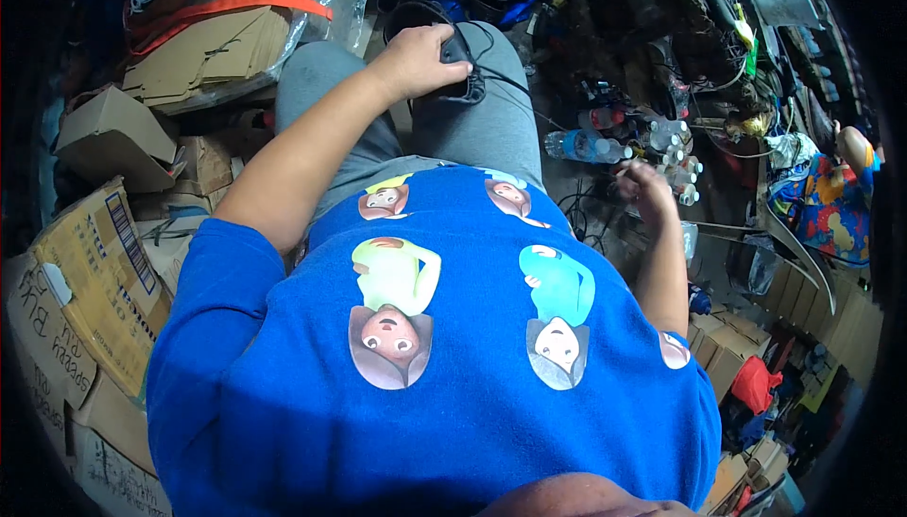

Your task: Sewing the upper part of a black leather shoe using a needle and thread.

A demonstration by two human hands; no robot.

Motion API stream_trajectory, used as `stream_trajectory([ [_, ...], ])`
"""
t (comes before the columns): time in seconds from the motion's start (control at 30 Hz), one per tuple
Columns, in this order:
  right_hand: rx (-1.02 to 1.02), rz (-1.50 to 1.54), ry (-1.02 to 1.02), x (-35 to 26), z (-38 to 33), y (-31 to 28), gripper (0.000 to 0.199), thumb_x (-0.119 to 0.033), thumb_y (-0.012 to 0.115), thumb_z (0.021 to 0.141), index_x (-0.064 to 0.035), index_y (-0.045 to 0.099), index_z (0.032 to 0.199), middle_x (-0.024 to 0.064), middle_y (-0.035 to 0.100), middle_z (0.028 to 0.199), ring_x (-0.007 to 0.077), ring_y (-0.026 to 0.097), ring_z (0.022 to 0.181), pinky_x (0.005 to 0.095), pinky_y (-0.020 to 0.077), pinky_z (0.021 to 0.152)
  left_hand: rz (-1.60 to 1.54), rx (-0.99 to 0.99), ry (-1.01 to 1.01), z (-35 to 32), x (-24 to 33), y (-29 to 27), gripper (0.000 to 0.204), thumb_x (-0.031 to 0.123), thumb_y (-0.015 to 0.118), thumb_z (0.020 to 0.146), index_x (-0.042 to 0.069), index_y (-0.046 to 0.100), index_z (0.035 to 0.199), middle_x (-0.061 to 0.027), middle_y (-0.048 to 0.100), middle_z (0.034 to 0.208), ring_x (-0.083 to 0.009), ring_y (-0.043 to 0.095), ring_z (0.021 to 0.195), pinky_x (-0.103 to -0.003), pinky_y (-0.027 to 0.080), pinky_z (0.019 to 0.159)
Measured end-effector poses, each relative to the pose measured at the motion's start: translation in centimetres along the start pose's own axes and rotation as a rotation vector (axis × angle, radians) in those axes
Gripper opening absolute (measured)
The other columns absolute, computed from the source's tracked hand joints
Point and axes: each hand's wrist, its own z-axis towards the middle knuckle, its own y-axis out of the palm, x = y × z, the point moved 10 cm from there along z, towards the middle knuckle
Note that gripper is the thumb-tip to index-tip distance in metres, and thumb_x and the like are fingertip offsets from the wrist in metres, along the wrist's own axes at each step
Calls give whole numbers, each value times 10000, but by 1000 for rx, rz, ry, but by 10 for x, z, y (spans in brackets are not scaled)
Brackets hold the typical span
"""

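Note:
On my lap lies a black shoe [460,50], its dark opening partly covered, with loose black laces [505,78] looping off its right side. My left hand [420,62] is closed over the shoe, thumb pressed against its near part. Out to the right, beyond my thigh, my right hand [650,194] is raised with its fingers curled together. Anything between those fingertips is too small to make out. One lace trails rightward from the shoe toward that hand; whether it reaches the fingers cannot be seen.
Several plastic bottles [588,146] stand and lie just past my right hand. Flattened cardboard [203,68] with an orange strap [231,5] is stacked at the far left. Boxes [113,139] crowd my left side. A curved metal blade [803,257] lies at the right, near another person's arm [855,151].

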Motion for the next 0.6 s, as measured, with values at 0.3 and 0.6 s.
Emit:
stream_trajectory([
  [0.3, 180, -749, -885, -140, -14, 169, 231, -116, 648, 833, -74, 667, 1059, 71, 632, 947, 157, 618, 868, 260, 478, 771, -264, 214, 84, 5, 7, -10, 257, 248, 574, 752, 15, 639, 836, -198, 621, 712, -316, 617, 659, -384, 477, 640],
  [0.6, 189, -1059, -1171, -184, 5, 284, 319, -133, 658, 693, -149, 669, 1012, 125, 620, 966, 321, 605, 884, 392, 500, 775, -467, 61, 35, -14, 36, -20, 190, 155, 602, 830, -19, 631, 900, -4, 617, 783, -49, 520, 710, -233, 445, 631],
])
